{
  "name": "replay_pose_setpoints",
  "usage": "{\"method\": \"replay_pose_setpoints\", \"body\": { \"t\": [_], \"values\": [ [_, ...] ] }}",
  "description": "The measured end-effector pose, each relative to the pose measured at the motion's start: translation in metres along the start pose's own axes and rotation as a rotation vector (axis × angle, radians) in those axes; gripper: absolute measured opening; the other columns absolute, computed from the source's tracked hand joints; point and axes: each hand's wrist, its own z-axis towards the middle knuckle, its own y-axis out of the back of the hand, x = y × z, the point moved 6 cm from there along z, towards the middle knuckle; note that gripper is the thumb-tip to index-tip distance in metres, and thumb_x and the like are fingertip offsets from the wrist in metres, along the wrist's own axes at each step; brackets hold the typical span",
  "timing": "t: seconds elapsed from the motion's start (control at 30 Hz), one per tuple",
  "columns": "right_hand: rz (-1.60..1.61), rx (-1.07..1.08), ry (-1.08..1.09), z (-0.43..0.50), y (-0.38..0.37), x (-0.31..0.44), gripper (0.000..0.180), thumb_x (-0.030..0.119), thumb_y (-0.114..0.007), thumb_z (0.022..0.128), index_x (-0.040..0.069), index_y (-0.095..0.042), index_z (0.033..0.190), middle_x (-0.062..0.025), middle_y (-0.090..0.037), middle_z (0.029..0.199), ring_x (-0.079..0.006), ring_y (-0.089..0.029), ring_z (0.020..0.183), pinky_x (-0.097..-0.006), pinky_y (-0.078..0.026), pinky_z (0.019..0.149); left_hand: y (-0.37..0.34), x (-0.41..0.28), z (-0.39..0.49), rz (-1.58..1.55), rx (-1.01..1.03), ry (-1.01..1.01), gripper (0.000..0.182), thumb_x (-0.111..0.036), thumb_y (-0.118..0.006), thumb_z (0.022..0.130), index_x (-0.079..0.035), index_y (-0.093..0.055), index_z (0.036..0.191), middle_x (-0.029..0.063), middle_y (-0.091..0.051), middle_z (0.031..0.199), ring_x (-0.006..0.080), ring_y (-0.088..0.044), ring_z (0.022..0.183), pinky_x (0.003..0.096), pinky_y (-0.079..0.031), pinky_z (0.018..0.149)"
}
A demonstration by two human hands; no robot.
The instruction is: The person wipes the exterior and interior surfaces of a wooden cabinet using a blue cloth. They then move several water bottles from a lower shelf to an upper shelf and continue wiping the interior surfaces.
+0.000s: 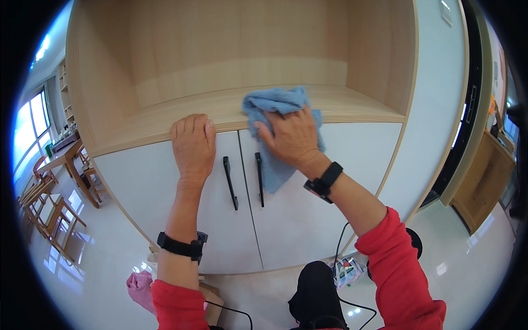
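A blue cloth (276,101) lies bunched over the front edge of the light-wood cabinet shelf (185,111), part of it hanging down over the white right-hand door (330,198). My right hand (291,134) grips it at that edge, thumb and fingers pressed into the fabric. To the left, my left hand (193,142) rests on the same shelf edge, its fingers together on top and no object visible in it; the palm side is hidden. Two black door handles (230,182) sit between and below my hands, on either side of the door gap.
On the floor below are a cardboard box (212,303), a pink cloth or bag (141,288), a clear plastic bag with items (348,270) and a black cable (354,304). Wooden chairs (53,214) and a table (62,156) stand at the left, a wooden cabinet (482,181) at the right.
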Motion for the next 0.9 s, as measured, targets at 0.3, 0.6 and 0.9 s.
{"method": "replay_pose_setpoints", "body": {
  "t": [0.3,0.6,0.9],
  "values": [
    [0.184,0.046,0.080,0.026,-0.022,0.048,0.038,0.039,-0.059,0.090,0.013,-0.064,0.117,-0.0113,-0.064,0.108,-0.0281,-0.056,0.104,-0.0402,-0.039,0.096,0.000,0.001,0.000,0.032,0.081,0.017,0.021,-0.022,-0.050,0.096,-0.006,-0.059,0.105,0.0087,-0.060,0.104,0.0273,-0.052,0.105,0.0412,-0.037,0.098],
    [0.084,0.091,-0.021,-0.003,0.013,-0.029,0.038,0.040,-0.058,0.090,0.015,-0.065,0.119,-0.0124,-0.066,0.108,-0.0311,-0.058,0.105,-0.0420,-0.042,0.095,-0.001,0.003,-0.001,-0.004,0.064,-0.017,0.019,-0.019,-0.050,0.097,-0.007,-0.059,0.108,0.0077,-0.062,0.110,0.0269,-0.053,0.107,0.0402,-0.037,0.099],
    [-0.221,0.059,-0.182,-0.055,0.072,-0.156,0.039,0.041,-0.053,0.092,0.013,-0.066,0.117,-0.0142,-0.065,0.110,-0.0351,-0.057,0.105,-0.0450,-0.042,0.095,0.000,0.001,0.000,-0.001,0.060,-0.023,0.020,-0.019,-0.049,0.099,-0.006,-0.060,0.109,0.0084,-0.063,0.110,0.0269,-0.054,0.108,0.0395,-0.038,0.098]
  ]
}}
